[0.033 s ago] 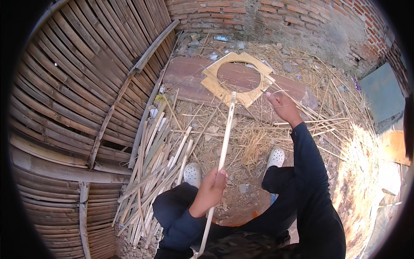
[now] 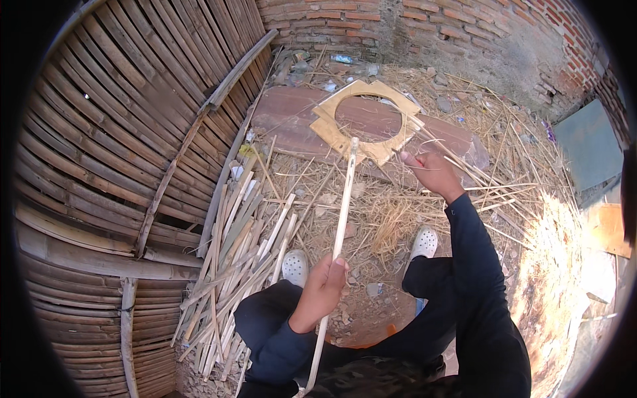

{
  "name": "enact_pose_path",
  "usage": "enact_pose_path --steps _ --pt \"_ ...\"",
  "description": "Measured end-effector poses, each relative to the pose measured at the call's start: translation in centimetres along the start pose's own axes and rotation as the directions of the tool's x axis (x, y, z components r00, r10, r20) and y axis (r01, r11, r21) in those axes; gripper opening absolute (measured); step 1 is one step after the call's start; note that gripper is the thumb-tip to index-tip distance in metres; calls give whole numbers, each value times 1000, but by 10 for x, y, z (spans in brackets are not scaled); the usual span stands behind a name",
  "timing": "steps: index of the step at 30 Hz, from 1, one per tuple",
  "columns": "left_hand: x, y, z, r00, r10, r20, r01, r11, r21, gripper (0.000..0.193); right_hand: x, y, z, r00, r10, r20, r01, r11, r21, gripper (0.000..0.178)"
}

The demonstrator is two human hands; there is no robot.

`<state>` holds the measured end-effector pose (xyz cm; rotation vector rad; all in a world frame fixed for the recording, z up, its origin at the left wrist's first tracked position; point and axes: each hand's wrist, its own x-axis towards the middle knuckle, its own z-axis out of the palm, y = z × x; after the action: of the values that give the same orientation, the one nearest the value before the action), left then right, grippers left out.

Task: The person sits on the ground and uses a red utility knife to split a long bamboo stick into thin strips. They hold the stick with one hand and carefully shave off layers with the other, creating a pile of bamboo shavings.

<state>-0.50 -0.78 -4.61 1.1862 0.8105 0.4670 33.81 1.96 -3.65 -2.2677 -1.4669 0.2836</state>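
Note:
My left hand (image 2: 321, 293) is wrapped round a long pale split-bamboo strip (image 2: 344, 205). The strip slants from my lap up and away, its far end overlapping the near edge of a light wooden panel (image 2: 330, 134) with a large round hole. To the right of that end, my right hand (image 2: 436, 174) is closed, thumb pointing left. A small dark tip shows just past the thumb; what the fingers hold is mostly hidden. It is apart from the strip. Beneath the panel lies a brown board (image 2: 279, 123) on the ground.
Many bamboo strips (image 2: 229, 265) are heaped at my left, beside a bamboo-slat wall (image 2: 119, 146). Thin shavings (image 2: 391, 225) litter the ground. Behind stands a brick wall (image 2: 458, 33); a grey-blue panel (image 2: 589, 142) leans at the right. My feet are in white clogs (image 2: 424, 242).
My right hand has shifted slightly left and down. The far end of the bamboo strip has swung a little left, with my left hand still round it.

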Motion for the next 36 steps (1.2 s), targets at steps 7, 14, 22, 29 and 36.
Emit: enact_pose_path --steps 7,14,22,29,36 --pt "3 27 -2 995 -69 -71 43 946 -320 20 -74 -100 5 817 -469 335 471 878 82 60" --pt "-3 43 -2 951 -175 256 297 752 -589 26 -68 -92 28 862 -506 40 503 862 67 54" --pt "-6 38 -8 919 -164 357 371 666 -648 26 -81 -101 37 805 -593 -38 594 803 53 53" --pt "-9 37 -3 907 -176 382 392 682 -617 26 -50 -77 31 929 -357 -97 363 930 53 52" --pt "-8 38 -3 917 -188 352 382 670 -636 25 -67 -90 34 873 -480 -88 484 874 32 52"
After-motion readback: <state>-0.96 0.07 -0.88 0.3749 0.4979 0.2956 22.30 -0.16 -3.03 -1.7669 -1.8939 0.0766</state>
